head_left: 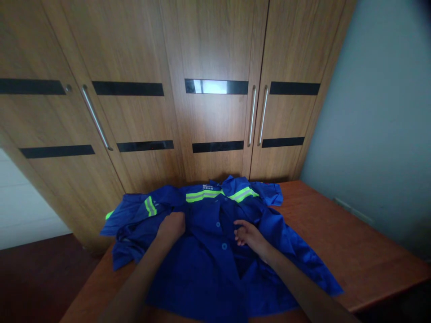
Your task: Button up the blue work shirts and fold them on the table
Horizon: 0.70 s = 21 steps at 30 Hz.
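A blue work jacket [198, 251] with buttons and yellow-green reflective stripes is spread on the wooden table, its collar toward the wardrobe. My left hand [173, 225] is closed in a fist at the jacket's left chest, with cloth gathered beside it; its fingertips are hidden. Just right of the button front is my right hand [248, 236], over the jacket, fingers loosely bent and apart, with no cloth visible between them. The sleeve with a stripe [150, 206] lies rumpled on the left. The jacket's lower edge spreads toward me.
Behind the table [319, 224] stands a wooden wardrobe [215, 121] with metal handles and black strips. A pale wall [370, 112] rises on the right. Dark floor [43, 269] shows at the lower left.
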Each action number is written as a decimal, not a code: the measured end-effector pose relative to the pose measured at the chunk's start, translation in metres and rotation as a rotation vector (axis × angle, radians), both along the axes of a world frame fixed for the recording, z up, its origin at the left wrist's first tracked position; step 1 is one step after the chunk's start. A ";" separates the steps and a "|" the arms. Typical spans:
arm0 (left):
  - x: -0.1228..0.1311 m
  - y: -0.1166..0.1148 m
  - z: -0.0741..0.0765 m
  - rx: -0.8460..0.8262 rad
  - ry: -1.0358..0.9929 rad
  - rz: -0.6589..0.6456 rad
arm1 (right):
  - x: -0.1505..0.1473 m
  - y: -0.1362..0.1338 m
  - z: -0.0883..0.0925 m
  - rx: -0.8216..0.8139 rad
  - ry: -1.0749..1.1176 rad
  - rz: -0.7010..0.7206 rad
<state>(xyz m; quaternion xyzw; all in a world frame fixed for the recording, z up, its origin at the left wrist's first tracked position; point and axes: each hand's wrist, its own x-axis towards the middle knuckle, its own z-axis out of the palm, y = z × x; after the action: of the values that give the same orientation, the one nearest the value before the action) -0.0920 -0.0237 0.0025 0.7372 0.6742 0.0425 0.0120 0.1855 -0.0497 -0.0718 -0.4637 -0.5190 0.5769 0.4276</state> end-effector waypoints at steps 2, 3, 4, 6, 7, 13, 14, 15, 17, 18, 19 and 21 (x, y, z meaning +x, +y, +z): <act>-0.004 -0.003 0.002 -0.046 0.001 -0.093 | -0.001 0.001 -0.004 0.014 -0.009 0.012; -0.004 -0.003 0.003 -0.059 -0.006 -0.154 | -0.002 0.001 -0.006 0.020 -0.015 0.018; -0.003 -0.003 0.005 -0.057 -0.014 -0.206 | -0.003 0.001 -0.008 0.027 -0.022 0.024; 0.002 0.001 0.007 -0.006 -0.021 -0.255 | -0.003 0.001 -0.011 0.043 -0.033 0.036; 0.006 0.004 0.007 0.035 -0.017 -0.254 | -0.003 0.001 -0.012 0.051 -0.039 0.041; 0.025 0.026 -0.011 0.130 0.073 -0.234 | 0.001 -0.005 -0.011 0.195 -0.154 0.069; 0.025 0.028 -0.016 0.117 0.092 -0.226 | 0.002 -0.006 -0.010 0.217 -0.174 0.076; 0.025 0.030 -0.020 0.104 0.110 -0.210 | 0.002 -0.006 -0.010 0.227 -0.183 0.080; 0.021 0.033 -0.026 0.091 0.146 -0.156 | 0.004 -0.007 -0.012 0.224 -0.170 0.077; 0.018 0.034 -0.028 0.093 0.166 -0.122 | 0.004 -0.007 -0.013 0.226 -0.162 0.068; 0.015 0.034 -0.029 0.099 0.185 -0.087 | 0.005 -0.007 -0.015 0.233 -0.157 0.053; 0.009 0.034 -0.029 0.117 0.221 -0.018 | 0.006 -0.006 -0.019 0.248 -0.159 0.013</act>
<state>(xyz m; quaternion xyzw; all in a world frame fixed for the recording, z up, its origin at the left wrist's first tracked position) -0.0828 0.0100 -0.0261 0.7429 0.6611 0.0002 -0.1052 0.1919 -0.0555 -0.0912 -0.4479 -0.6216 0.4726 0.4355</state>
